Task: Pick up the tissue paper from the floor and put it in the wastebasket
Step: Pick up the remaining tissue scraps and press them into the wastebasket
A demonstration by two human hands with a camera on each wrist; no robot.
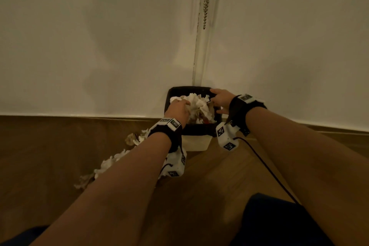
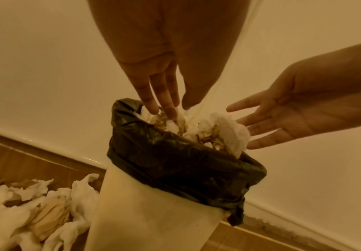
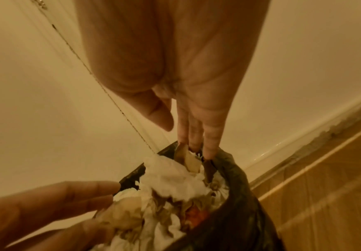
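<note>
Both open hands, left hand [image 1: 177,109] and right hand [image 1: 220,100], holding nothing, press crumpled white tissue paper [image 1: 197,106] into the black-lined cream wastebasket [image 1: 196,142]; press evenly to avoid tipping.

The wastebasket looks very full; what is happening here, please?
A person's left hand and right hand press crumpled tissue paper down into the wastebasket, which has a black bag liner. Both hands have straight fingers. More tissue lies on the floor to its left.
</note>
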